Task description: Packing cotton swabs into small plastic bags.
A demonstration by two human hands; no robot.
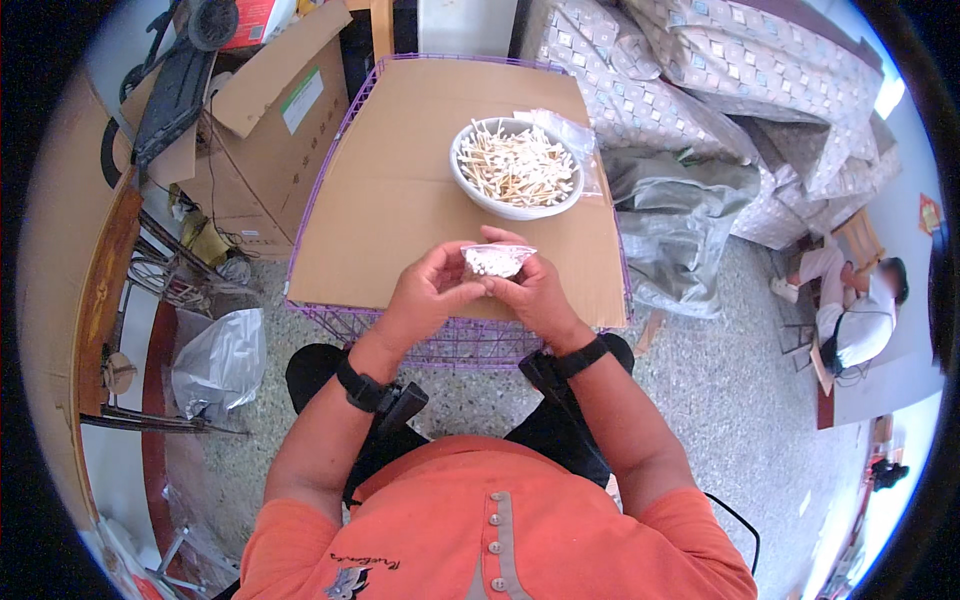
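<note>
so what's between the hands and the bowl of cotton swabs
In the head view, just bare cardboard separates the left hand and the right hand from the bowl.

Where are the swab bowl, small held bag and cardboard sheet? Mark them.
Swab bowl [515,212]: head view, near outer wall.
Small held bag [498,262]: head view, middle of its visible face.
Cardboard sheet [385,180]: head view, bare stretch on its left side.

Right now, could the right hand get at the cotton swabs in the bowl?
Probably yes: the bowl stands open just beyond the right hand, with only cardboard between. It and the left hand hold a small plastic bag, so it would likely need to let go.
</note>
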